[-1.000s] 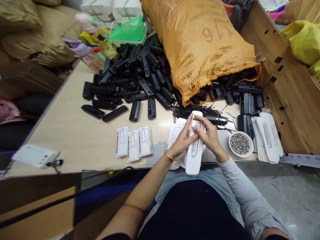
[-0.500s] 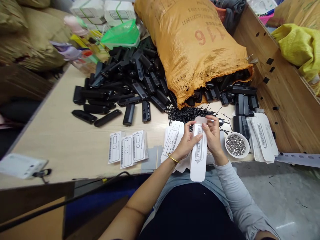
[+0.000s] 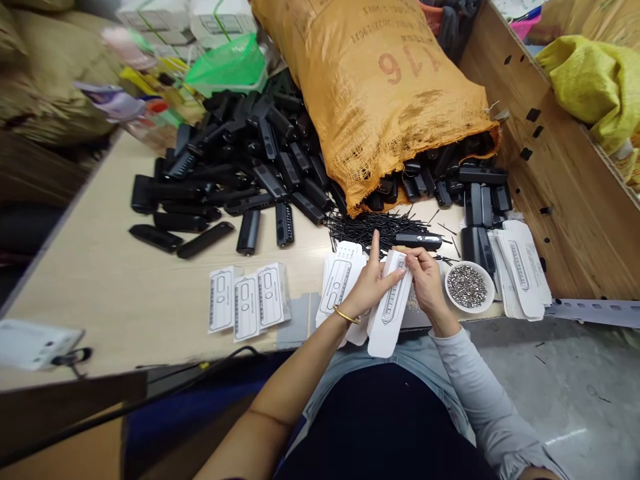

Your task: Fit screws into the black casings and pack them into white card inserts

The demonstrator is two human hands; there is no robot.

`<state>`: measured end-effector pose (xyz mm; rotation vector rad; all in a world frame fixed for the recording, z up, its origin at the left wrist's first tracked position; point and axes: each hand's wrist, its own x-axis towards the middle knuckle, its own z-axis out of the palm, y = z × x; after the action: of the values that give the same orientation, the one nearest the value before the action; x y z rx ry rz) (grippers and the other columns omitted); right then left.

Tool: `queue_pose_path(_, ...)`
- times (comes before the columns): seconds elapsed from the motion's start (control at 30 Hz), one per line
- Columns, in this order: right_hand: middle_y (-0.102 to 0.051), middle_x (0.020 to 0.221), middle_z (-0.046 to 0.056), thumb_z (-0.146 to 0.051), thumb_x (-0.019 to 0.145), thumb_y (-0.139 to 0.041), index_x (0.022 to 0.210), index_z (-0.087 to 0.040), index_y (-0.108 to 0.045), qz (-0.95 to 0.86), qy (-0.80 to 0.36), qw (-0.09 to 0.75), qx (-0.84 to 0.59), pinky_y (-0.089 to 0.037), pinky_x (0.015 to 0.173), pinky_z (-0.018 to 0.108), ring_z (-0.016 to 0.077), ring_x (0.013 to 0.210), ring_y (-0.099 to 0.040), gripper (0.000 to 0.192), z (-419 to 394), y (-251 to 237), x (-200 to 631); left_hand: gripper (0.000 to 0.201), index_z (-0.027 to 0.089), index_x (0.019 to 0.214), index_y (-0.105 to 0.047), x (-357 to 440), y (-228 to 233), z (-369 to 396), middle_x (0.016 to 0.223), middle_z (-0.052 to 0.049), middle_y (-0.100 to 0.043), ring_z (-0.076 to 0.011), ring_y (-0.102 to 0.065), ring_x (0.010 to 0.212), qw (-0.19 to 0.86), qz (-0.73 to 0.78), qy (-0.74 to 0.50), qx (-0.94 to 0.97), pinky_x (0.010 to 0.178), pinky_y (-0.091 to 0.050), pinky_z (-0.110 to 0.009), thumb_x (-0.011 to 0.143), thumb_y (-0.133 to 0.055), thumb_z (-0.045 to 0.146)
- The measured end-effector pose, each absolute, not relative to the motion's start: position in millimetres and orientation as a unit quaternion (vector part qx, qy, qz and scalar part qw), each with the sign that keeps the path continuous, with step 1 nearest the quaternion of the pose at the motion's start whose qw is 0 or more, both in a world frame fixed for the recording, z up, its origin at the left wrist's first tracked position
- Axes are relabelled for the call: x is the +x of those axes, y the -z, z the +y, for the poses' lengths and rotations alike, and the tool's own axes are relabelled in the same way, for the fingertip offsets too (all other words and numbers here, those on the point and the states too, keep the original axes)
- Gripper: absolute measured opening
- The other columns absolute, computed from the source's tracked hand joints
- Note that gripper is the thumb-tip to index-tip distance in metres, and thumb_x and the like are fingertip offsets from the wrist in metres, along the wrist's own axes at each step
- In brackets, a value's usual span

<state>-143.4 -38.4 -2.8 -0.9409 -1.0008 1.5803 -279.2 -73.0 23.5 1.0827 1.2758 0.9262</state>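
Both hands pinch one long white printed card sleeve (image 3: 390, 307) at the table's near edge: left hand (image 3: 369, 285) steadying its side, right hand (image 3: 426, 279) apparently working its far end open.

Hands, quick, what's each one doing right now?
Left hand: fingers closed on the white card sleeve, index finger raised.
Right hand: fingers pinching the same sleeve's top end.

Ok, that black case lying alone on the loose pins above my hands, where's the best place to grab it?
Pinch the black case across its narrow width near the middle, coming from above. It lies flat and lengthwise left to right on the pins, so both long sides are open.
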Motion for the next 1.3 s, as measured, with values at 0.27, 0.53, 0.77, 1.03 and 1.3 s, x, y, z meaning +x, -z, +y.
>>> queue_pose_path(0.27, -0.058, 0.083, 0.000, -0.052, 0.081, -0.063, 0.094, -0.017, -0.049, -0.302, -0.615, 0.546, -0.482, -0.047, 0.068, 0.025, 0.0113, 0.070, -0.055, 0.040, -28, 18, -133, 0.071, 0.022, 0.145, -0.032, -277, -11, -76, 0.151, -0.018, -0.028, -0.0325, -0.021, 0.144, 0.301, 0.346, -0.450, 0.766, 0.115, -0.023, -0.053, 0.083, -0.065, 0.027)
queue_pose_path(0.53, -0.056, 0.126, 0.014, -0.019, 0.076, -0.070, 0.121, -0.014, -0.057, -0.796, -0.186, 0.114, -0.565, -0.029, 0.107, 0.048, 0.0314, 0.121, -0.044, 0.048, 42, 31, -75, 0.056, 0.009, 0.123, -0.045, -269, -19, -76, 0.121, -0.018, -0.057, -0.0266, -0.057, 0.112, 0.634, 0.499, -0.366, 0.465, 0.093, -0.048, -0.040, 0.084, -0.058, 0.048)
queue_pose_path(0.77, -0.055, 0.117, 0.012, -0.015, 0.075, -0.069, 0.119, -0.013, -0.057, -0.800, -0.230, 0.185, -0.523, -0.044, 0.096, 0.037, 0.0230, 0.107, -0.054, 0.045, 61, 32, -55, 0.061, 0.010, 0.129, -0.043, -261, 10, -76, 0.131, -0.015, -0.052, -0.0241, -0.050, 0.121, 0.576, 0.587, -0.378, 0.425, 0.103, -0.039, -0.038, 0.083, -0.061, 0.046)
queue_pose_path(1.03, -0.052, 0.123, 0.008, -0.023, 0.084, -0.065, 0.123, -0.026, -0.059, -0.837, -0.229, 0.322, -0.378, -0.048, 0.098, 0.039, 0.0213, 0.115, -0.053, 0.040, 53, -62, -20, 0.055, 0.012, 0.121, -0.049, -267, -30, -65, 0.109, -0.011, -0.061, -0.0244, -0.059, 0.096, 0.455, 0.670, -0.250, 0.530, 0.081, -0.047, -0.036, 0.077, -0.064, 0.041)
queue_pose_path(1.3, -0.057, 0.126, 0.008, -0.028, 0.092, -0.054, 0.131, -0.023, -0.056, -0.822, -0.451, 0.182, -0.297, -0.047, 0.099, 0.040, 0.0191, 0.112, -0.058, 0.039, 51, -56, -47, 0.064, 0.009, 0.131, -0.047, -244, -32, -60, 0.116, -0.013, -0.059, -0.0260, -0.056, 0.107, 0.386, 0.610, -0.328, 0.609, 0.093, -0.046, -0.039, 0.072, -0.065, 0.028)
